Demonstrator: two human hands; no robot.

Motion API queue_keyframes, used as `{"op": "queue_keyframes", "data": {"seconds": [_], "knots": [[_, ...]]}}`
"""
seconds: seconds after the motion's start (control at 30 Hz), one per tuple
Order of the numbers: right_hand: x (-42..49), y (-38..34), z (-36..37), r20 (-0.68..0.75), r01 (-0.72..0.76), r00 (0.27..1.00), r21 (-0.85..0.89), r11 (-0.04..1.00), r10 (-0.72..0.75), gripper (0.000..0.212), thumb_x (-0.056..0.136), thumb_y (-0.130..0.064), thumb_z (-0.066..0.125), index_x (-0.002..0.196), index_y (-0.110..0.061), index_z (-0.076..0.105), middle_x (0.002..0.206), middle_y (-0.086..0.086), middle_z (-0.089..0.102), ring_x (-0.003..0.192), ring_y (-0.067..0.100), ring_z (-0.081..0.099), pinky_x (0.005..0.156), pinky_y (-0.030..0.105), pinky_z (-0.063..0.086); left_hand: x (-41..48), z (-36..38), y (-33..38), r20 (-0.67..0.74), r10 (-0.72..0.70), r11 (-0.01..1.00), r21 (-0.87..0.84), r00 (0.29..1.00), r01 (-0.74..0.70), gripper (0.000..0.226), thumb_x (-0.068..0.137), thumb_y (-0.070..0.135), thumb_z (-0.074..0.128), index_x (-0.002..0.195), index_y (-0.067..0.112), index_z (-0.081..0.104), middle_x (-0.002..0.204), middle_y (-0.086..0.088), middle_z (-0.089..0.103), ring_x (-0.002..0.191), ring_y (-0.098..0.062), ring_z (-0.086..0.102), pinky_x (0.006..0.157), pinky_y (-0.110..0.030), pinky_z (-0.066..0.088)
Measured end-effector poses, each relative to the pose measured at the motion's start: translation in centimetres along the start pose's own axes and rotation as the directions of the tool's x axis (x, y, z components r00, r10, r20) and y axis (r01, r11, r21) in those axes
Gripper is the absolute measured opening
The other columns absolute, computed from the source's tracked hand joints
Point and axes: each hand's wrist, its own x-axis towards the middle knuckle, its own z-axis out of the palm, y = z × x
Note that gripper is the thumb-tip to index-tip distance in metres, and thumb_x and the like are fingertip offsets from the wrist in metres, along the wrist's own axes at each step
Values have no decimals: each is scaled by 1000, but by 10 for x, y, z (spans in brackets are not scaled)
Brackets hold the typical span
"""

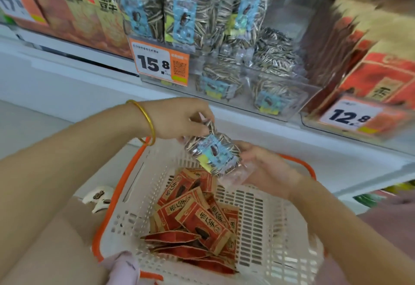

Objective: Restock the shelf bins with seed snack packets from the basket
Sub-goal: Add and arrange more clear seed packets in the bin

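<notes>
Holding seed packet (213, 153), left hand (179, 119) pinching, right hand (267, 167) gripping, above basket (269, 221); shelf (67, 77) behind.

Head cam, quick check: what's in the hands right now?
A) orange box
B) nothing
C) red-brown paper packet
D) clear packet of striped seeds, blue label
D: the left hand pinches the top and the right hand holds the lower end of the clear blue-label packet, above the basket where the red-brown packets lie.
</notes>
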Motion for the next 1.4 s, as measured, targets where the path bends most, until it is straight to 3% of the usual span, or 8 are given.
{"op": "queue_keyframes", "data": {"seconds": [0.1,0.23,0.47,0.6,0.77,1.03,1.17,1.4], "knots": [[-12,-23,1,-44,114,991,-185,976,-124,45,76,-21,60,121,-15,58,116,6,68,102,18,65,86,33,53,4,1,20,-83,76,994,80,994,-70,34,94,30,50,127,23,48,106,4,49,93,-20,58,77,-27,51],[-19,-64,8,-137,201,900,-714,671,-414,44,81,-29,71,122,-28,55,120,-9,60,112,4,55,95,28,44,6,2,39,-292,269,963,64,918,-262,30,93,25,53,122,19,48,104,-6,60,89,-17,57,78,-26,44],[-27,-114,18,-269,282,817,-584,761,-510,21,83,-22,70,99,-12,62,97,14,70,85,18,64,78,37,52,12,-12,36,-612,471,881,359,634,-308,33,94,29,45,120,9,50,105,0,51,94,-16,49,76,-24,38],[-19,-133,26,-420,237,676,-654,718,-606,39,82,-36,70,104,-8,55,103,24,62,83,22,57,61,34,41,16,-21,23,-616,499,821,561,610,-106,36,85,23,35,106,5,59,96,-14,58,89,-34,53,71,-47,48],[21,-178,16,-574,405,419,-575,711,-703,40,83,-25,71,113,-22,44,98,-5,55,106,24,59,84,37,50,19,-26,21,-551,564,737,672,615,-73,31,79,14,38,92,5,65,86,-12,62,79,-34,52,69,-45,48],[56,-176,7,-458,29,435,-853,521,-775,63,85,-40,66,134,-9,41,108,8,52,95,24,53,79,36,48,22,-25,25,-561,559,743,665,611,-70,32,80,14,36,94,6,65,86,-11,62,79,-33,52,70,-44,48],[54,-166,8,-416,-51,456,-895,443,-787,53,88,-38,63,125,-6,43,74,-2,43,65,15,41,51,25,32,22,-24,26,-570,553,747,662,608,-58,31,80,14,37,93,6,65,85,-11,63,78,-32,52,68,-42,48],[47,-165,6,-407,7,491,-882,471,-770,66,80,-31,74,132,-9,40,100,-1,57,92,17,53,70,26,42,22,-22,25,-594,545,767,638,592,-65,31,78,12,39,95,6,64,89,-10,61,81,-32,52,67,-45,49]]}}
